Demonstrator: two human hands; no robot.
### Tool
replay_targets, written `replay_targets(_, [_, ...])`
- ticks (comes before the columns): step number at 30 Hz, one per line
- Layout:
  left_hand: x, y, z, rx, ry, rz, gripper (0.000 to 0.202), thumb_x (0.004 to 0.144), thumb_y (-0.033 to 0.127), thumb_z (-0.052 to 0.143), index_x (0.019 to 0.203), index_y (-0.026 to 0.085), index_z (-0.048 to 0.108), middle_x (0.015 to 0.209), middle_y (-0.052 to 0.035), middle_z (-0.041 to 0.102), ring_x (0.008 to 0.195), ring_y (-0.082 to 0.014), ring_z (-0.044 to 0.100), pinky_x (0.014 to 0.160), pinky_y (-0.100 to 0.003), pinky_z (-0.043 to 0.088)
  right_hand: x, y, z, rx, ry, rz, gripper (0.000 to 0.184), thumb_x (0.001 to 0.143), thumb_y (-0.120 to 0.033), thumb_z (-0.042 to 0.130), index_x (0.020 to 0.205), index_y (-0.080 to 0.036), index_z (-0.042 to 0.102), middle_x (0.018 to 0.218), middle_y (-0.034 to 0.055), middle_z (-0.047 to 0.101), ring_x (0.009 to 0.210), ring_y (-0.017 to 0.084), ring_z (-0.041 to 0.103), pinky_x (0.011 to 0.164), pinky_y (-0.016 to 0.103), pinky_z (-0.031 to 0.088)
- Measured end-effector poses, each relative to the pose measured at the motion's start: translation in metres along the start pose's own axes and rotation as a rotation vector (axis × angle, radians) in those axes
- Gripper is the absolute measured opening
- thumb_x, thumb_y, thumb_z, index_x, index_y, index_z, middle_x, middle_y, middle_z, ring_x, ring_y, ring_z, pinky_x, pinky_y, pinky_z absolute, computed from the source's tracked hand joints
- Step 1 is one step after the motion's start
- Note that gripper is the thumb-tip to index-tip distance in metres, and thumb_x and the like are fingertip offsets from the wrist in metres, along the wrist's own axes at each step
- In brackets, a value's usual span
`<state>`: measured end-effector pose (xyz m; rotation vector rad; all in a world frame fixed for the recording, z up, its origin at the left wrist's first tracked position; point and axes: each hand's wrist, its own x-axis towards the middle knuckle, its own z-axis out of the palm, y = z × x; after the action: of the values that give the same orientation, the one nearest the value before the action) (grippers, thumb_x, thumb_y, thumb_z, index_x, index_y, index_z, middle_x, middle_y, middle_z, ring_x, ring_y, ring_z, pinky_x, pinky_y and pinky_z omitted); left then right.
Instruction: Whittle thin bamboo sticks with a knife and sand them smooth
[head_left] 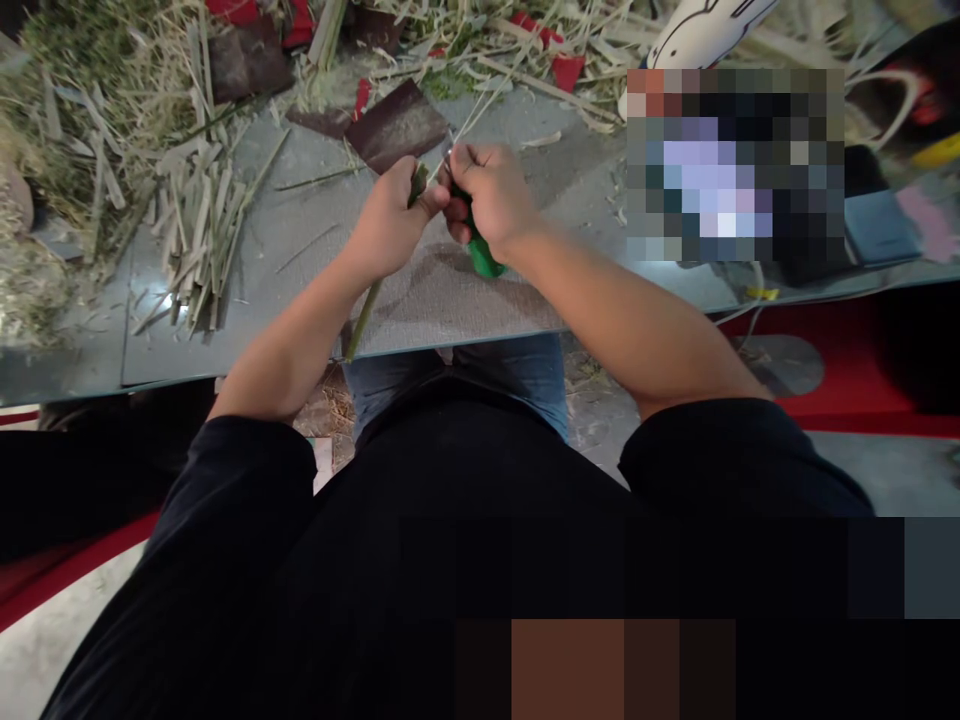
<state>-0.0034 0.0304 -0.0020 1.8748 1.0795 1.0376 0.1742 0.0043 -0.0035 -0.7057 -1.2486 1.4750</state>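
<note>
Nearest, black sleeves and a lap in jeans (457,375) fill the lower view; a blurred block hides the bottom edge. Above the lap, two hands meet over the near edge of a grey table (300,250).

The left hand (390,225) is closed in a fist around one green stick (366,312), which slants down and left out of the fist, past the table edge. The stick's top shows just at the thumb.

The right hand (491,195) is closed tight on one knife (484,258) with a green handle, whose butt sticks out under the palm. The blade is hard to make out between the two thumbs, which touch.

Left of the hands lies one loose pile of pale cut strips (199,225), too many to count. Farther, two dark brown sheets (397,125) lie flat, with a smaller scrap beside them. Beyond, shavings and several red scraps (566,68) are tangled. Far right, a white object (697,35) is cut off, and a pixelated block hides what is under it.
</note>
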Motion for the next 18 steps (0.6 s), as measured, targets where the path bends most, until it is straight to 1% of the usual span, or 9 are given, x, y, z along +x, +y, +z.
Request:
replay_targets(1, [0.000, 0.002, 0.001, 0.005, 0.039, 0.000, 0.075, 0.073, 0.083, 0.097, 0.075, 0.033, 0.041, 0.063, 0.0010, 0.041, 0.069, -0.0243, 0.046, 0.063, -0.044, 0.038, 0.001, 0.000, -0.003, -0.010, -0.009, -0.031, 0.049, 0.114, -0.063, 0.067, 0.081, -0.029, 0.056, 0.061, -0.0029, 0.036, 0.051, 0.019, 0.025, 0.039, 0.030, 0.030])
replay_targets(2, [-0.001, 0.005, 0.001, 0.000, 0.049, -0.005, 0.076, 0.070, 0.078, 0.101, 0.075, 0.033, 0.040, 0.065, 0.0012, 0.042, 0.068, -0.0239, 0.047, 0.062, -0.044, 0.038, 0.002, -0.003, -0.005, -0.033, -0.040, -0.042, 0.049, 0.113, -0.066, 0.067, 0.081, -0.030, 0.057, 0.061, -0.0029, 0.037, 0.051, 0.019, 0.026, 0.039, 0.030, 0.031])
replay_targets(4, [-0.003, 0.011, 0.002, -0.031, -0.010, -0.023, 0.073, 0.070, 0.070, 0.102, 0.077, 0.033, 0.041, 0.066, 0.0016, 0.043, 0.066, -0.0239, 0.049, 0.060, -0.044, 0.038, -0.001, -0.011, -0.009, -0.096, -0.128, -0.015, 0.051, 0.111, -0.070, 0.069, 0.083, -0.029, 0.058, 0.062, -0.0028, 0.039, 0.053, 0.018, 0.029, 0.039, 0.029, 0.035])
replay_targets(6, [-0.005, 0.018, 0.003, -0.054, -0.054, -0.034, 0.070, 0.071, 0.067, 0.102, 0.079, 0.033, 0.041, 0.066, 0.0021, 0.043, 0.065, -0.0240, 0.050, 0.059, -0.043, 0.037, -0.005, -0.020, -0.011, -0.150, -0.209, 0.039, 0.056, 0.110, -0.073, 0.068, 0.081, -0.027, 0.058, 0.062, -0.0022, 0.040, 0.053, 0.017, 0.031, 0.041, 0.028, 0.038])
replay_targets(9, [-0.007, 0.023, 0.000, -0.057, -0.075, -0.030, 0.068, 0.072, 0.065, 0.102, 0.079, 0.033, 0.042, 0.066, 0.0018, 0.046, 0.068, -0.0251, 0.054, 0.060, -0.044, 0.041, -0.008, -0.028, -0.014, -0.195, -0.282, 0.124, 0.063, 0.110, -0.077, 0.068, 0.074, -0.027, 0.052, 0.062, -0.0003, 0.039, 0.054, 0.018, 0.031, 0.039, 0.029, 0.038])
replay_targets(12, [-0.009, 0.024, -0.004, -0.026, -0.091, -0.005, 0.062, 0.080, 0.064, 0.098, 0.079, 0.033, 0.045, 0.069, 0.0001, 0.050, 0.076, -0.0273, 0.062, 0.065, -0.045, 0.047, -0.007, -0.029, -0.018, -0.216, -0.369, 0.223, 0.065, 0.107, -0.075, 0.076, 0.073, -0.027, 0.047, 0.063, -0.0002, 0.037, 0.052, 0.018, 0.033, 0.037, 0.029, 0.037])
replay_targets(14, [-0.010, 0.024, -0.006, 0.000, -0.115, 0.012, 0.055, 0.086, 0.063, 0.094, 0.081, 0.032, 0.049, 0.071, -0.0016, 0.054, 0.081, -0.0283, 0.065, 0.070, -0.046, 0.049, -0.005, -0.029, -0.020, -0.207, -0.419, 0.248, 0.066, 0.104, -0.071, 0.082, 0.073, -0.025, 0.047, 0.065, -0.0002, 0.040, 0.052, 0.016, 0.034, 0.037, 0.026, 0.039])
replay_targets(16, [-0.011, 0.025, -0.007, 0.007, -0.145, 0.014, 0.050, 0.090, 0.063, 0.091, 0.081, 0.032, 0.053, 0.072, -0.0035, 0.058, 0.085, -0.0289, 0.067, 0.074, -0.046, 0.050, -0.004, -0.027, -0.021, -0.192, -0.436, 0.248, 0.066, 0.102, -0.069, 0.086, 0.073, -0.024, 0.047, 0.068, 0.0002, 0.044, 0.051, 0.014, 0.035, 0.037, 0.024, 0.040])
replay_targets(18, [-0.011, 0.025, -0.006, -0.006, -0.178, 0.011, 0.049, 0.092, 0.067, 0.088, 0.080, 0.031, 0.057, 0.073, -0.0047, 0.062, 0.088, -0.0286, 0.067, 0.079, -0.046, 0.051, -0.003, -0.026, -0.022, -0.181, -0.418, 0.239, 0.065, 0.100, -0.069, 0.086, 0.074, -0.024, 0.047, 0.068, -0.0001, 0.045, 0.051, 0.013, 0.034, 0.036, 0.024, 0.038])
